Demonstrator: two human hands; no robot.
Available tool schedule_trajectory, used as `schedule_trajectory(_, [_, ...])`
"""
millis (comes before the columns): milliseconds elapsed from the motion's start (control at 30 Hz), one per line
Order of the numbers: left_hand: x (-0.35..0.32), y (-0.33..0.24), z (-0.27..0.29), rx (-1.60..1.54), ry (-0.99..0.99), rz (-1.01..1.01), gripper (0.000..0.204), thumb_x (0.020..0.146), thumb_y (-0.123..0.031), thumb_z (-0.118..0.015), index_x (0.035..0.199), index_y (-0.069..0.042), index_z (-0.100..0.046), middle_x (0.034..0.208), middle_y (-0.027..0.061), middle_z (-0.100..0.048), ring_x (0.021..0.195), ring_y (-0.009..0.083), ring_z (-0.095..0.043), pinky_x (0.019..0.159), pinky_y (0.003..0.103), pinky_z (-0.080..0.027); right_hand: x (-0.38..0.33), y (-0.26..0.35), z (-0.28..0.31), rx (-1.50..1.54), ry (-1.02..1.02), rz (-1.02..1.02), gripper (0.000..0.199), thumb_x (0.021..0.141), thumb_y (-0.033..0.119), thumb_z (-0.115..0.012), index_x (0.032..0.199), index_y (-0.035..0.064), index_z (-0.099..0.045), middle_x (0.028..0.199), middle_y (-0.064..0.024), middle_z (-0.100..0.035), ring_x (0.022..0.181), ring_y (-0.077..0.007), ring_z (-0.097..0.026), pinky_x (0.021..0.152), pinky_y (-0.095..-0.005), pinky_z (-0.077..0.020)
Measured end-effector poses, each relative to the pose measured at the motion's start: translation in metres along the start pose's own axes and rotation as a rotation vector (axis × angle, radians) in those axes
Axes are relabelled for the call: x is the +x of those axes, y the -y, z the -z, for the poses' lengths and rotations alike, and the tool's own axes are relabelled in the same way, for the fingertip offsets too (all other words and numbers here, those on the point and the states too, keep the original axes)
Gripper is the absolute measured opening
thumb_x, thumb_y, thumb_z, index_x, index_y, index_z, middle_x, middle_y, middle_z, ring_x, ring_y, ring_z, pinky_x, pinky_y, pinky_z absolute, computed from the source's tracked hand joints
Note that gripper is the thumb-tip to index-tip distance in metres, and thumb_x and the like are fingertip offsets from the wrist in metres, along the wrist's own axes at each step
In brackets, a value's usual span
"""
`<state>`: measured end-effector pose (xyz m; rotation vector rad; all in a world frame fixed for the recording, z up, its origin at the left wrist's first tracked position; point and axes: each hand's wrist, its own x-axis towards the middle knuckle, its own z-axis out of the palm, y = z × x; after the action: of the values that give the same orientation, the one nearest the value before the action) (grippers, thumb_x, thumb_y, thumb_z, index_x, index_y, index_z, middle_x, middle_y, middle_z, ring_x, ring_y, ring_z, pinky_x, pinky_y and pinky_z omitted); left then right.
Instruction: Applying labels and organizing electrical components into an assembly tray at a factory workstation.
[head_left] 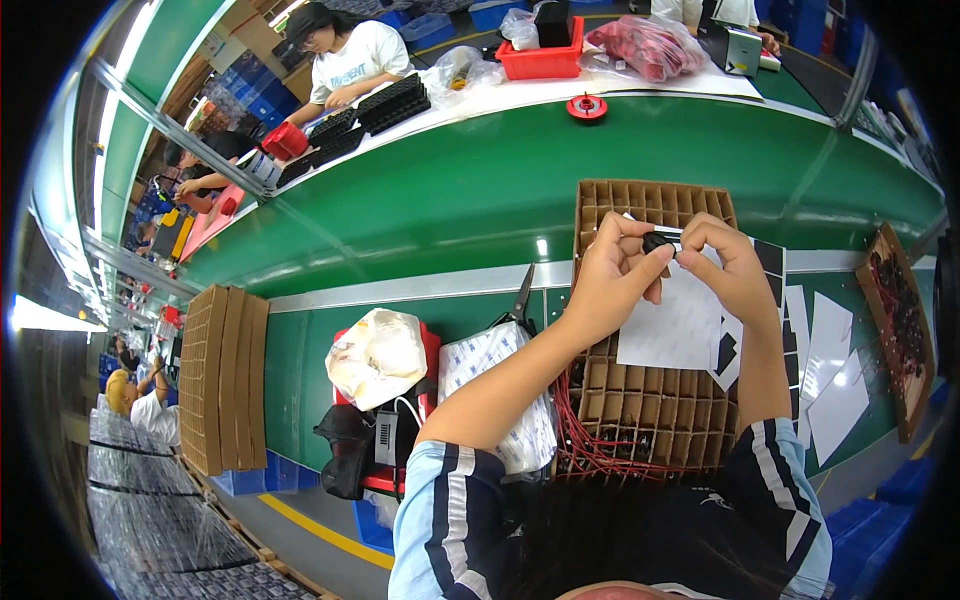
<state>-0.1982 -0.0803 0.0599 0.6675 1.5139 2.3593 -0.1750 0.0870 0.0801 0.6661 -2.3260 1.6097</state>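
Note:
Both my hands are raised together over a cardboard divider tray (655, 198). Thumb and fingers of my left hand (612, 272) pinch a small rounded black part (655, 241). At that part's right side, the fingertips of my right hand (727, 262) are closed on a thin dark piece reaching out from it; its exact kind is too small to tell. Beneath the hands, a white sheet (665, 325) lies on the tray, beside black-and-white sheets. Red wires (600, 452) with small dark ends fill the tray's near compartments.
Left of the tray are black scissors (522, 298), a patterned white packet (490, 365) and a red bin (432, 350) with a cream cloth bag (377, 358). Cardboard dividers (222, 380) stand far left. At right are loose white sheets (828, 350) and a box of dark-red parts (897, 325). A conveyor (420, 215) runs beyond.

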Motion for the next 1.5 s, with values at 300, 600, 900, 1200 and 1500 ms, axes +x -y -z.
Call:
schedule_trajectory(300, [-0.003,0.000,-0.001,-0.075,0.076,0.059,0.025,0.084,-0.010,-0.053,0.098,-0.003,-0.033,0.070,0.0088,-0.053,0.047,0.0105,-0.050,0.042,0.021,-0.038,-0.001,-0.002,0.000,0.052,0.012,-0.011,0.015,0.076,0.012,-0.058,0.069,0.0010,-0.050,0.070,-0.0033,-0.046,0.068,-0.0121,-0.043,0.063,-0.0243,-0.0344])
schedule_trajectory(600, [0.002,0.014,0.008,0.451,-0.076,-0.212,0.027,0.081,-0.004,-0.055,0.096,-0.001,-0.032,0.080,0.0094,-0.053,0.058,0.0104,-0.052,0.049,0.022,-0.044,-0.002,0.005,-0.005,-0.039,0.018,0.013,0.013,0.074,0.009,-0.059,0.068,0.0010,-0.050,0.070,-0.0033,-0.047,0.067,-0.0125,-0.044,0.062,-0.0243,-0.0345])
schedule_trajectory(900, [-0.001,0.001,-0.002,0.014,0.057,-0.057,0.024,0.084,-0.008,-0.053,0.096,0.001,-0.033,0.073,0.0098,-0.054,0.054,0.0117,-0.053,0.048,0.022,-0.042,0.000,-0.006,0.002,0.093,0.026,-0.054,0.015,0.075,0.012,-0.060,0.069,0.0019,-0.051,0.072,-0.0023,-0.046,0.069,-0.0118,-0.043,0.065,-0.0241,-0.0348])
schedule_trajectory(1200, [-0.003,-0.001,0.002,-0.050,0.147,0.063,0.019,0.087,-0.014,-0.048,0.095,-0.002,-0.036,0.067,0.0106,-0.054,0.047,0.0149,-0.053,0.046,0.023,-0.040,-0.003,-0.001,0.001,0.096,0.018,-0.065,0.014,0.074,0.012,-0.061,0.070,0.0021,-0.051,0.070,-0.0016,-0.048,0.069,-0.0113,-0.044,0.065,-0.0245,-0.0357])
schedule_trajectory(1500, [0.000,-0.001,0.003,-0.260,0.200,0.148,0.022,0.090,-0.023,-0.042,0.099,-0.003,-0.043,0.074,0.0122,-0.055,0.052,0.0167,-0.053,0.046,0.026,-0.043,-0.003,0.001,0.006,0.153,0.080,-0.070,0.011,0.076,0.008,-0.058,0.071,0.0005,-0.052,0.072,-0.0029,-0.051,0.069,-0.0110,-0.046,0.064,-0.0234,-0.0364])
